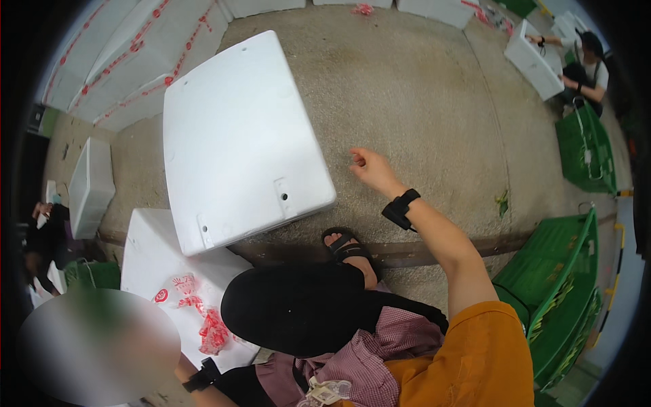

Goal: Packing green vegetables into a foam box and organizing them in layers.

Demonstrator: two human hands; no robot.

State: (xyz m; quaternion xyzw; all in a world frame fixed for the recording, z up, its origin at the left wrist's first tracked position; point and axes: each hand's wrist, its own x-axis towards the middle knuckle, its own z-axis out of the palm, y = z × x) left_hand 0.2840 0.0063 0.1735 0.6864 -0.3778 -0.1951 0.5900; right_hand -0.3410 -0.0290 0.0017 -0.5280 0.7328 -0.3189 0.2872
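Note:
A large white foam box [247, 136] fills the middle left, its smooth face with small holes turned up. My right hand [373, 172] hovers to the right of this box, apart from it. Its fingers are loosely curled in, and nothing shows in them. At the lower left, only the edge of my left hand [183, 368] shows by the wristband; a blurred patch hides the fingers. Beside it lies a second white foam piece [146, 251], partly under the large box. Crumpled clear-and-red tape [213, 332] rests on that piece.
Stacked white foam boxes [146, 51] with red tape stand at the far left. Green crates [553, 264] with leafy stalks are at my right, another green crate [584, 149] beyond. A co-worker [588, 68] at the far right handles a foam box [534, 62]. Another person [51, 237] is at the left.

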